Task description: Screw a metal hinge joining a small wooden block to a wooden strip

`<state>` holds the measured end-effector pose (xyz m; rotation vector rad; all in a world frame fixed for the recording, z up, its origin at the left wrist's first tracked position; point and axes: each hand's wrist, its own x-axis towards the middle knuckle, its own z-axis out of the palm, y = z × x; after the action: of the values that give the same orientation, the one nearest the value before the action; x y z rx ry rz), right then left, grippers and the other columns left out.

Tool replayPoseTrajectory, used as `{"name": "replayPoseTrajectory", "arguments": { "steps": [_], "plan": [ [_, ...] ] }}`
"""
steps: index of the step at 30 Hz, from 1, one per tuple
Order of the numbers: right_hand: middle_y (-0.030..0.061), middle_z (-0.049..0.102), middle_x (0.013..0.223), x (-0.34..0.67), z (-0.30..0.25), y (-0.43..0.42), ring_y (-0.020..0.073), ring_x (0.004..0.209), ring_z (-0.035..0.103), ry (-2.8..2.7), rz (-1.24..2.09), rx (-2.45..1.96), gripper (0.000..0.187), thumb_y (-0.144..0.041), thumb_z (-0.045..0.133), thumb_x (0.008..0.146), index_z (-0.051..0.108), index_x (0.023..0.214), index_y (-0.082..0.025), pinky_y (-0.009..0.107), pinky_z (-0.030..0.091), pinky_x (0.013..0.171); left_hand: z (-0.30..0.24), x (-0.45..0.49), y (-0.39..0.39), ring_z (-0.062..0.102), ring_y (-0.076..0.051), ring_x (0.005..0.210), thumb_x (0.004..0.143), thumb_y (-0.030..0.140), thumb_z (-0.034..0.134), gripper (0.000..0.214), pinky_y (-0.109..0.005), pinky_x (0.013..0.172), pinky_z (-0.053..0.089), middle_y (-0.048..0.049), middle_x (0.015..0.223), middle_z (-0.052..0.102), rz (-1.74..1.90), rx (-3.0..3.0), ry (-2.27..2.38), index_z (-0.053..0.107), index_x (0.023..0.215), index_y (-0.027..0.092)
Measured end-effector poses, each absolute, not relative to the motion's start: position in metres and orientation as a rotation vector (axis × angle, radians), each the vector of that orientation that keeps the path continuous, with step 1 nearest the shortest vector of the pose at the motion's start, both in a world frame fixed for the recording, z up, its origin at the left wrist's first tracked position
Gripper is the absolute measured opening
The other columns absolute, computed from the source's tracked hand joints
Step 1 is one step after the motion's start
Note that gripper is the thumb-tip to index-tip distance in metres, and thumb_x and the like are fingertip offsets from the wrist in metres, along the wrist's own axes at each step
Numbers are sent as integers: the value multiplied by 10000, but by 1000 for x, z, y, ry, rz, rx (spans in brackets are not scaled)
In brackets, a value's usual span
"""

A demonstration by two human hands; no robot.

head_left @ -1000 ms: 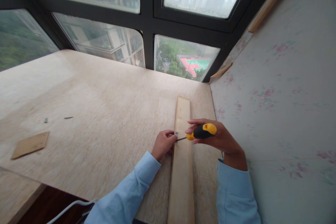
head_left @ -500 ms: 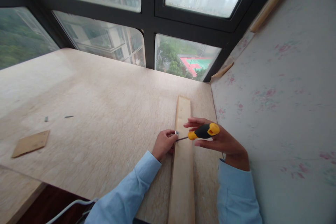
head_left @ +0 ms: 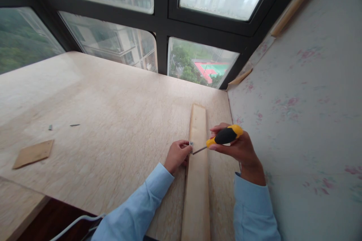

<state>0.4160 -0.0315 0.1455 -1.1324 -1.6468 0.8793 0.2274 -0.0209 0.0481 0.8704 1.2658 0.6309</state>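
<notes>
A long pale wooden board lies on the stone-patterned ledge, running away from me. At its left edge my left hand pinches a small metal bracket against the wood. My right hand grips a screwdriver by its yellow and black handle, to the right of the board. The screwdriver's shaft slopes down to the left, and its tip is close to the bracket by my left fingertips. Whether the tip touches a screw is too small to tell.
On the ledge to the left lie a flat piece of wood, a thin metal piece and a small grey piece. Flowered wallpaper rises close on the right. A white cable hangs at the lower left.
My right fingers, loose around the screwdriver before, have closed on its handle. The handle has shifted slightly right and up. My left hand stays in place.
</notes>
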Motion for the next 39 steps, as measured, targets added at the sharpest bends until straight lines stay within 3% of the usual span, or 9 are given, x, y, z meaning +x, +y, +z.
{"name": "replayPoseTrajectory", "arguments": {
  "steps": [4,12,19,25,32,39],
  "plan": [
    [36,719,847,417,147,-33,215,749,683,-1535,799,-1096,395,-269,902,597,732,951,-229,365,608,700,47,227,-21,598,-125,485,773,226,606,277,-208,378,443,-51,797,696,626,896,1265,683,1019,125],
    [50,756,957,416,142,-25,248,903,722,-1444,804,-1166,530,-281,831,717,627,1202,-221,485,583,917,48,228,-21,604,-119,494,758,234,633,283,-195,402,448,-47,791,702,614,856,1262,671,1019,131],
    [53,754,976,419,138,-24,250,933,713,-1506,887,-1193,556,-293,814,735,600,1244,-220,493,575,923,49,227,-20,606,-110,509,773,269,659,278,-178,415,440,-50,812,705,603,844,1244,662,1017,136],
    [55,761,963,420,136,-22,249,913,720,-1479,873,-1216,549,-293,827,718,614,1218,-214,494,575,922,50,220,-18,613,-111,533,675,237,770,385,-195,447,467,-45,805,695,580,823,1170,651,1024,128],
    [50,765,945,419,136,-22,247,897,728,-1464,867,-1206,532,-292,830,713,624,1198,-216,492,576,922,52,218,-20,620,-125,554,685,158,720,350,-204,442,475,-34,776,683,593,829,1134,674,1030,116],
    [53,757,941,419,133,-22,245,886,723,-1473,873,-1188,545,-285,836,707,625,1204,-212,495,580,912,46,216,-21,652,-146,611,680,231,757,399,-212,464,486,-61,840,712,596,837,1076,695,1061,130]
  ]
}}
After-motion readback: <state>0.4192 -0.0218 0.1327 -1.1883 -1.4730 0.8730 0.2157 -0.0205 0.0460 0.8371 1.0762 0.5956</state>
